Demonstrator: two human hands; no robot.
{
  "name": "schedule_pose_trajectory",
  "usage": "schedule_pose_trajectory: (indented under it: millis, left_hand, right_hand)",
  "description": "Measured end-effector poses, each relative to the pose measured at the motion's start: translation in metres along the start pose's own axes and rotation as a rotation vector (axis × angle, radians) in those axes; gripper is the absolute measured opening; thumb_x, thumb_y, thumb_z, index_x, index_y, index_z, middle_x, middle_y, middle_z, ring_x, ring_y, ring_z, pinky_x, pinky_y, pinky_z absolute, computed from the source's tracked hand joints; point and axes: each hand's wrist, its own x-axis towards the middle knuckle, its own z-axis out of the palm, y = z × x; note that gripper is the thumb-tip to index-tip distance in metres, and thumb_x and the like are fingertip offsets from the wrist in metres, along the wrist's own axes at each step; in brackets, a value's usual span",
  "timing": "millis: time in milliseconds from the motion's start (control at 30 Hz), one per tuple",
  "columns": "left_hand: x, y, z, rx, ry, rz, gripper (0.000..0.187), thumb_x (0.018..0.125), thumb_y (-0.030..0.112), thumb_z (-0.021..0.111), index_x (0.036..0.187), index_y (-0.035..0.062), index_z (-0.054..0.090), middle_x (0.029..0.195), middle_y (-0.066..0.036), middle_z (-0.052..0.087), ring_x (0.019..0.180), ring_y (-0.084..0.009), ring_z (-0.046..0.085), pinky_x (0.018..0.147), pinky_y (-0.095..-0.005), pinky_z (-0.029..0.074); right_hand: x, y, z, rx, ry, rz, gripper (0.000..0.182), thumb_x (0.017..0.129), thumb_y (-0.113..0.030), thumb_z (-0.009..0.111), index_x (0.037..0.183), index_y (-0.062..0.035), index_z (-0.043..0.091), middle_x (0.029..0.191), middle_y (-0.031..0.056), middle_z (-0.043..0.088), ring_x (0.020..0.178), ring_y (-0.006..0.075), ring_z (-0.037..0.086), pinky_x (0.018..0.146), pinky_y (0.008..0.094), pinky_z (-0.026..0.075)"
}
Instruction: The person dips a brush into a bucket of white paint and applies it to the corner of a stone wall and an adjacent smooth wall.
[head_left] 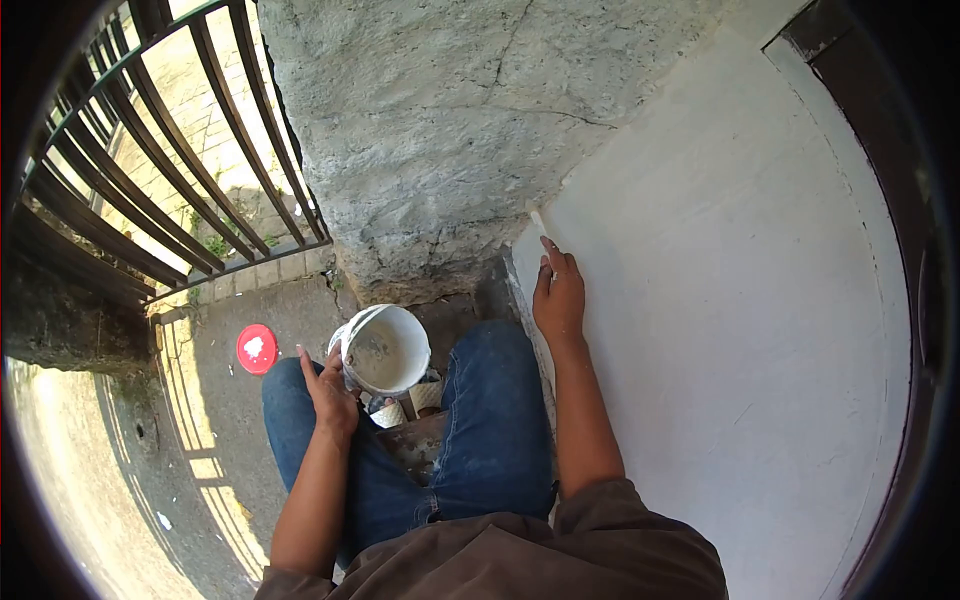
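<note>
At the seam of a rough, cracked wall (420, 130) and a smooth, pale wall (720, 310), seen from the head camera, a person's right hand (560, 297) grips a slim white tool (539, 224). The fingers are closed on its lower end, one of them reaching up along it, while the far end of the tool points up at the line where the two surfaces meet.

Below and to the left of that grip, the left hand (335, 395) is at the near side of a white bucket (414, 350), fingers touching it close to the rim. The hand is partly spread, one digit standing apart from the rest; whether the other fingers close around the bucket or its handle cannot be told. The bucket's mouth faces the camera, showing a greyish, smeared interior.

Beneath the bucket are the person's feet in light-coloured footwear (390, 414), between knees in blue jeans (500, 400). Left of the left hand, a red round lid (243, 345) bearing a white blob lies on the grey ground (215, 400). Farther off, beyond the lid, stands a dark metal railing (205, 150).
</note>
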Motion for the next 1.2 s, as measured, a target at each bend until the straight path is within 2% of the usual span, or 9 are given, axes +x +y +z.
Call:
schedule_pose_trajectory:
  millis: [100,200,333,433,700,867,1000,1100,1200]
  left_hand:
    - [0.005,-0.001,-0.007,-0.003,0.036,-0.009,0.111,0.093,0.089,0.024,0.158,0.0011,0.042,0.159,-0.011,0.050,0.150,-0.0306,0.038,0.122,-0.0680,0.010]
    - [0.008,-0.006,-0.010,-0.026,-0.033,-0.024,0.110,0.094,0.089,0.020,0.158,0.0013,0.042,0.161,-0.009,0.048,0.155,-0.0318,0.029,0.121,-0.0707,-0.001]
    - [0.005,-0.003,-0.010,-0.026,-0.065,-0.037,0.109,0.094,0.089,0.020,0.157,0.0040,0.045,0.159,-0.008,0.051,0.151,-0.0308,0.036,0.121,-0.0689,0.008]
    - [0.003,-0.002,-0.006,-0.023,-0.056,-0.032,0.108,0.094,0.089,0.020,0.157,0.0046,0.046,0.157,-0.008,0.053,0.149,-0.0299,0.040,0.121,-0.0672,0.012]
    - [0.002,-0.005,-0.003,0.080,-0.031,-0.031,0.109,0.094,0.089,0.021,0.156,0.0029,0.046,0.154,-0.009,0.055,0.145,-0.0301,0.044,0.119,-0.0637,0.023]
    - [0.004,-0.004,0.001,0.079,-0.038,-0.058,0.109,0.093,0.089,0.020,0.157,0.0033,0.044,0.157,-0.009,0.052,0.147,-0.0309,0.043,0.120,-0.0642,0.020]
    - [0.004,-0.004,-0.008,0.066,-0.034,-0.052,0.108,0.094,0.088,0.020,0.158,0.0046,0.044,0.157,-0.008,0.053,0.146,-0.0303,0.043,0.120,-0.0623,0.021]
    - [0.007,-0.005,-0.015,0.046,-0.084,-0.038,0.108,0.093,0.089,0.021,0.158,0.0049,0.044,0.157,-0.007,0.053,0.146,-0.0298,0.044,0.120,-0.0614,0.022]
    - [0.004,-0.007,-0.012,0.065,-0.093,-0.024,0.110,0.092,0.090,0.022,0.158,0.0044,0.043,0.157,-0.007,0.053,0.145,-0.0302,0.044,0.119,-0.0624,0.021]
  right_hand:
    - [-0.004,-0.002,-0.006,0.074,0.048,-0.021,0.044,0.100,0.000,0.052,0.144,-0.0068,0.059,0.105,0.0188,0.064,0.095,0.0375,0.067,0.084,0.0478,0.053]
    - [0.002,-0.021,-0.022,0.162,0.115,-0.069,0.044,0.100,-0.001,0.052,0.144,-0.0059,0.059,0.103,0.0192,0.064,0.095,0.0378,0.067,0.084,0.0472,0.053]
    - [-0.003,-0.021,0.010,0.261,0.256,-0.137,0.046,0.099,0.000,0.053,0.144,-0.0054,0.058,0.101,0.0190,0.065,0.095,0.0384,0.067,0.083,0.0478,0.053]
    - [-0.015,-0.017,0.035,0.233,0.122,-0.125,0.047,0.099,-0.001,0.055,0.146,-0.0053,0.058,0.097,0.0186,0.064,0.092,0.0385,0.065,0.082,0.0478,0.052]
    - [-0.008,-0.040,-0.002,0.179,0.210,-0.074,0.044,0.095,0.000,0.058,0.135,-0.0143,0.070,0.099,0.0148,0.063,0.090,0.0342,0.062,0.080,0.0451,0.050]
    - [-0.009,-0.044,0.024,0.388,0.186,0.184,0.030,0.097,-0.005,0.061,0.120,-0.0150,0.078,0.093,0.0180,0.068,0.073,0.0312,0.065,0.069,0.0402,0.050]
    - [-0.025,-0.038,0.047,0.514,-0.088,0.408,0.026,0.097,-0.008,0.062,0.118,-0.0119,0.078,0.100,0.0205,0.073,0.088,0.0353,0.070,0.079,0.0422,0.053]
    - [-0.031,-0.003,0.073,0.547,-0.111,0.413,0.025,0.097,-0.008,0.063,0.117,-0.0113,0.077,0.101,0.0189,0.076,0.089,0.0287,0.073,0.081,0.0369,0.054]
    - [-0.023,0.005,0.066,0.687,0.143,0.299,0.021,0.100,-0.010,0.064,0.115,-0.0072,0.078,0.104,0.0129,0.078,0.092,0.0213,0.072,0.083,0.0335,0.053]
